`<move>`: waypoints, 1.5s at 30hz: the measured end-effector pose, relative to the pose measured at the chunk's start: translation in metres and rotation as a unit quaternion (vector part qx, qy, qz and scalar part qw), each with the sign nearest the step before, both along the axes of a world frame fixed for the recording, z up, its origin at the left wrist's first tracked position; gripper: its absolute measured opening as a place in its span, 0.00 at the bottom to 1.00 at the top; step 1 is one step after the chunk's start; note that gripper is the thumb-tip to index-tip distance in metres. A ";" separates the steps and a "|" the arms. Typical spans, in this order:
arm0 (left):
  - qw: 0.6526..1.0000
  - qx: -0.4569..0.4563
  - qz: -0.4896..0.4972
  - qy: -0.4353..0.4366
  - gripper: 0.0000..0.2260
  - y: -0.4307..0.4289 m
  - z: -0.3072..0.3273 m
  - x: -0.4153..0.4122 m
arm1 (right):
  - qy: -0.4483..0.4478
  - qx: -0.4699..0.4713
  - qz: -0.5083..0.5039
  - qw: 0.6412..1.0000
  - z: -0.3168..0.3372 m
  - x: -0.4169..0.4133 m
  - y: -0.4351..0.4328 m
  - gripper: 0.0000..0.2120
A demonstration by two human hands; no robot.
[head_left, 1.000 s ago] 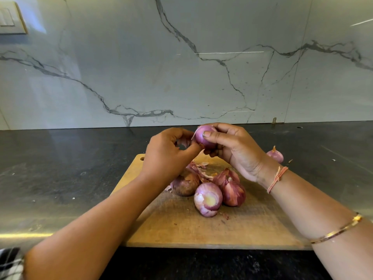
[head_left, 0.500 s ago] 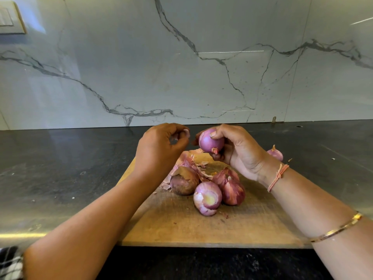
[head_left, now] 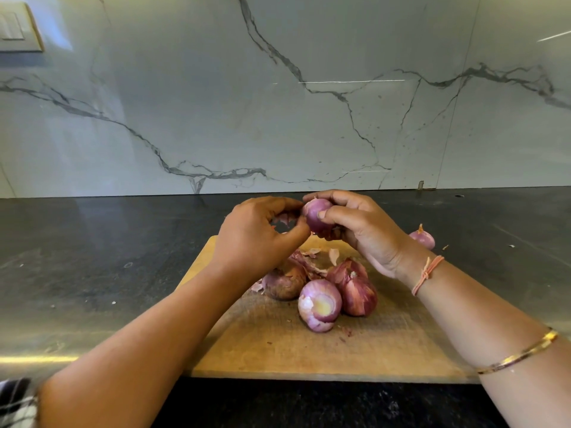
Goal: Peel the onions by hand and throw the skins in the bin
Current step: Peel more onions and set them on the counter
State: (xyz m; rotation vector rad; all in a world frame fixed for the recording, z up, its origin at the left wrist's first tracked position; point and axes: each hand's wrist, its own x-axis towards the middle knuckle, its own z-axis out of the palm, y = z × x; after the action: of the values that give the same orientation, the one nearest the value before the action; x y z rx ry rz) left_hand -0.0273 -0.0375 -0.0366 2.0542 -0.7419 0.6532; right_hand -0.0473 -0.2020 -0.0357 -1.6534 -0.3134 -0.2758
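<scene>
My right hand point(head_left: 364, 230) grips a small purple onion point(head_left: 313, 213) above the far end of the wooden cutting board point(head_left: 278, 344). My left hand point(head_left: 256, 236) is against the onion's left side, its thumb and fingers pinching a strip of onion skin point(head_left: 285, 218). Three more onions lie on the board: a brownish one point(head_left: 282, 284), a partly peeled one with a pale cut end point(head_left: 319, 304), and an unpeeled reddish one point(head_left: 355, 287). Loose skins point(head_left: 312, 261) lie behind them. No bin is in view.
Another small onion point(head_left: 421, 237) sits on the dark countertop point(head_left: 92, 257) right of the board. A marble backsplash point(head_left: 278, 103) rises behind the counter. A light switch point(head_left: 15, 29) is at the top left.
My hands were apart half a second ago; now the left hand has come back to the onion and pinches skin at its side. The right hand turned the onion slightly.
</scene>
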 end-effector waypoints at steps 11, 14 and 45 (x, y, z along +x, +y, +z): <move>0.999 -0.009 0.026 -0.023 0.05 -0.001 -0.002 0.004 | -0.038 -0.024 0.024 0.999 -0.001 -0.003 0.002 0.13; 0.998 -0.048 0.031 0.006 0.02 -0.001 -0.003 0.007 | -0.034 -0.009 0.031 0.999 -0.001 -0.001 0.002 0.13; 0.968 -0.175 -0.067 0.166 0.08 -0.004 0.001 0.008 | -0.066 -0.201 -0.080 0.974 -0.004 -0.002 0.005 0.17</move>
State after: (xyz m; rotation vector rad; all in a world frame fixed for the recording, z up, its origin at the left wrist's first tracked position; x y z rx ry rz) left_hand -0.0196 -0.0415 -0.0353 1.7117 -0.5205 0.3220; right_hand -0.0491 -0.1971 -0.0396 -2.0697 -0.3528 -0.4689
